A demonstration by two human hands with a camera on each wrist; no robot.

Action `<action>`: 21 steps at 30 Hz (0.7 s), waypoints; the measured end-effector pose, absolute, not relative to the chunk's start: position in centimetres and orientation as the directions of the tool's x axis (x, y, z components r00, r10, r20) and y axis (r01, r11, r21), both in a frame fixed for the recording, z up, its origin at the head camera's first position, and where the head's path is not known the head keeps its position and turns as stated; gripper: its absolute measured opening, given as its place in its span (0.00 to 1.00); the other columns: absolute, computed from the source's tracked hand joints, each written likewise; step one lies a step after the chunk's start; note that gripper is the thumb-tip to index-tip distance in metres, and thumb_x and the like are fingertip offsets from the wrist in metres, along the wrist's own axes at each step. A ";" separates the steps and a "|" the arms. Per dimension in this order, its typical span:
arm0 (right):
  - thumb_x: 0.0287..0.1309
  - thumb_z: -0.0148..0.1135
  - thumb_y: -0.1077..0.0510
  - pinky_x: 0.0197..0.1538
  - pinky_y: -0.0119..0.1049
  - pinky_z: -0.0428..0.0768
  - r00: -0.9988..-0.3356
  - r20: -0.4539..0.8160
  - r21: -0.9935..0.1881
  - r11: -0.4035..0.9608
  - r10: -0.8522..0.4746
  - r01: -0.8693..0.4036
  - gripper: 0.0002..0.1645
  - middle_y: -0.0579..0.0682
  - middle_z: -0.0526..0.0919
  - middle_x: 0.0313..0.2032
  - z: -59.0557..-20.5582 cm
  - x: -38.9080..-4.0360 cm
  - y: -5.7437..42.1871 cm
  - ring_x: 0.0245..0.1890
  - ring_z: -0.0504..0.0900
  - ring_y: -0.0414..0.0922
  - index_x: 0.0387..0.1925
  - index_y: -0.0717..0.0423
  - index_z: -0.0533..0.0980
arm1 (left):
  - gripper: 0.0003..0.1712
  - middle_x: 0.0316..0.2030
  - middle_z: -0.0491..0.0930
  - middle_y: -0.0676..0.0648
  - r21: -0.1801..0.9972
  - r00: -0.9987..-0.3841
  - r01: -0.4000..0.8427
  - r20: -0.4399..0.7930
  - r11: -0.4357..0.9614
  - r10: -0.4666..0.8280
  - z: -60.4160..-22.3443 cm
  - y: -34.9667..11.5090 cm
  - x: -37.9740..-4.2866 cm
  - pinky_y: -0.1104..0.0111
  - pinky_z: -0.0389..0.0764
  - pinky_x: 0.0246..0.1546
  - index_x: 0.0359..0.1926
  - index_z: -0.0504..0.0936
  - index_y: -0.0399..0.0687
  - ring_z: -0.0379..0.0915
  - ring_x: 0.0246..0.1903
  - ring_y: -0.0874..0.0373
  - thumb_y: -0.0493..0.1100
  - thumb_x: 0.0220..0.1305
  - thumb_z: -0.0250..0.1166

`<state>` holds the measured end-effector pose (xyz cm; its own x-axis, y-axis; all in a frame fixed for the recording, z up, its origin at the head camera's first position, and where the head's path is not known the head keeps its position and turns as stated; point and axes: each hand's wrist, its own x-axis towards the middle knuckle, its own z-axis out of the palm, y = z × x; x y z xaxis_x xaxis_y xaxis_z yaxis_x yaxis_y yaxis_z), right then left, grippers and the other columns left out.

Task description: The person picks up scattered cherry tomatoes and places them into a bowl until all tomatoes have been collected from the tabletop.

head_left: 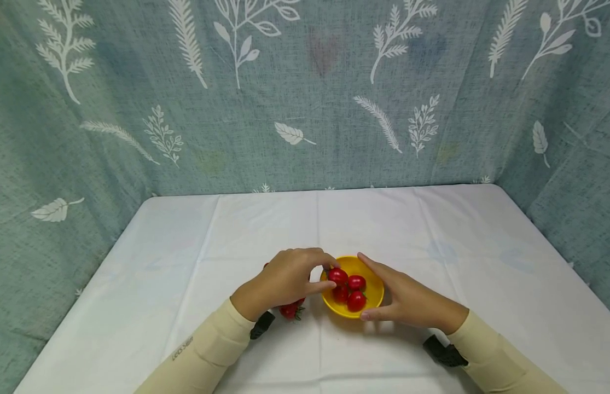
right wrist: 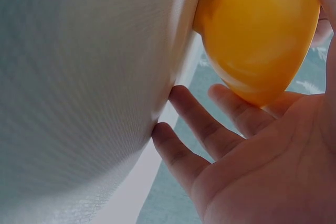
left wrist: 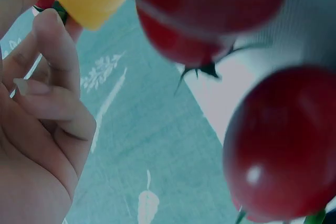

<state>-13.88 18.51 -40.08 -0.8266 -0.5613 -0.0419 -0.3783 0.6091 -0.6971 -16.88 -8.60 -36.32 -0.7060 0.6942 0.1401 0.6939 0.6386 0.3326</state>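
The held tomato (head_left: 337, 276) is at 10 o'clock within the yellow bowl (head_left: 378, 302); whether it touches the tomatoes (head_left: 356, 301) beneath cannot be determined. The left hand (head_left: 292, 278) pinches it between thumb and finger; the left wrist view shows it only partly, behind the fingers. The right hand (head_left: 413, 295), at 3 o'clock, holds the bowl between spread thumb and fingers. At 8 o'clock, the loose tomatoes (head_left: 290, 311) are largely hidden by the left hand; their count is unclear. In the left wrist view, they are blurred and cut off.
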 end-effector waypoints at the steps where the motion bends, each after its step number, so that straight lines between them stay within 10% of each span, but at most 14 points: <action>1: 0.50 0.72 0.32 0.72 0.58 0.61 -0.826 -0.040 -0.696 0.609 -0.562 -0.381 0.66 0.53 0.57 0.76 -40.1 -13.9 18.5 0.75 0.60 0.56 0.80 0.49 0.47 | 0.19 0.40 0.83 0.60 0.332 -0.704 0.695 0.138 0.638 0.696 -36.4 -8.5 -16.8 0.74 0.76 0.32 0.51 0.85 0.59 0.78 0.32 0.62 0.55 0.61 0.71; 21: 0.50 0.71 0.31 0.72 0.58 0.62 -0.828 -0.046 -0.697 0.612 -0.559 -0.374 0.66 0.52 0.56 0.77 -40.0 -13.8 18.4 0.76 0.59 0.56 0.80 0.49 0.47 | 0.19 0.43 0.84 0.59 0.327 -0.722 0.668 0.066 0.669 0.689 -37.4 -6.9 -16.1 0.73 0.78 0.34 0.53 0.85 0.63 0.78 0.36 0.65 0.58 0.62 0.69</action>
<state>-13.84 18.39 -40.05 -0.8280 -0.5589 -0.0458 -0.3745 0.6120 -0.6966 -16.11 -6.87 -37.36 -0.7216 0.6892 0.0656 0.6681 0.6686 0.3265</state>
